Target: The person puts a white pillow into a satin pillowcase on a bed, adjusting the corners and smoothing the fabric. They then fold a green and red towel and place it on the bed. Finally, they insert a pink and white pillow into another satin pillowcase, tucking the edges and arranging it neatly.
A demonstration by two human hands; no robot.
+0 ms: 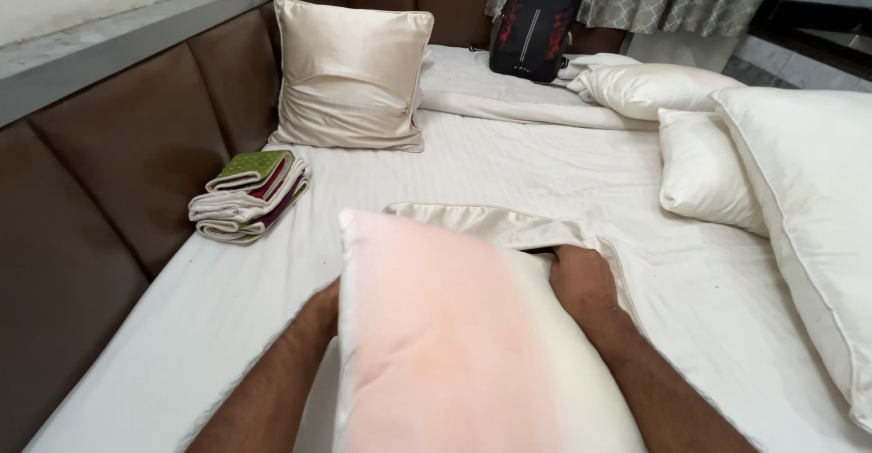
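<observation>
We held a soft pink and white pillow (454, 344) between our two hands, low and close to us on the bed (563, 171). Our right hand (581, 276) was curled over the pillow's far right corner, pushing it at the open mouth of a shiny cream pillowcase (490, 221). The case lay flat on the sheet, just past the pillow and touching it. Our left hand (322, 312) was mostly hidden behind the pillow's left side. It pressed on that side, but we could not tell how far open it was.

To do this well, we thought both far corners should go in together. The case should stay flat and wide open, so the cloth would not bunch up.

A cushion (350, 71) in the same shiny cloth leaned on the brown padded wall. Folded cloths (250, 194) sat near it. Bare white pillows (754, 171) lay well apart on the right.
</observation>
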